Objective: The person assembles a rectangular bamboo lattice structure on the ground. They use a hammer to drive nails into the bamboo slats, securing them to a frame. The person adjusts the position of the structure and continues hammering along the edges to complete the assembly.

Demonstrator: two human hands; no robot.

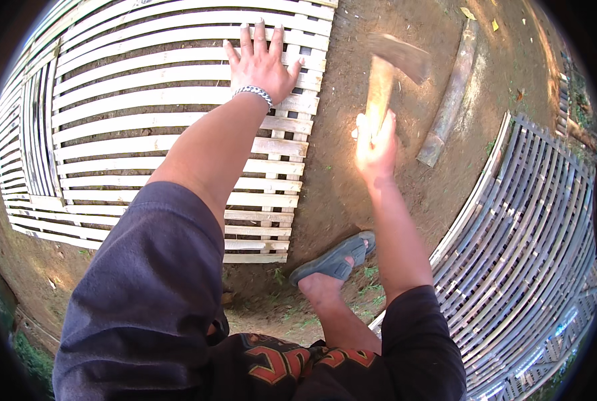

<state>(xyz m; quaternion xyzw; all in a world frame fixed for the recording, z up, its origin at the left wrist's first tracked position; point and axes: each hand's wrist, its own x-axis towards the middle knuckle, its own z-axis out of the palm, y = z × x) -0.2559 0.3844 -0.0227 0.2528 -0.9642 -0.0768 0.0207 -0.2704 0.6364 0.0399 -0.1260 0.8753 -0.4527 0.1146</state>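
A panel of pale bamboo slats lies at the left, its strips crossed by upright slats near the right end. My left hand rests flat on that end, fingers spread, a chain bracelet at the wrist. To the right of the panel, my right hand is wrapped round the wooden handle of a hatchet. The hatchet head is raised away from me over the bare soil, its blade turned right and slightly smeared by motion. Nothing shows between the blade and the panel's edge but ground.
A length of bamboo pole lies on the dirt right of the hatchet. Farther right stands a second, greyer slatted bamboo panel. My sandalled foot is on the ground near the first panel's lower right corner.
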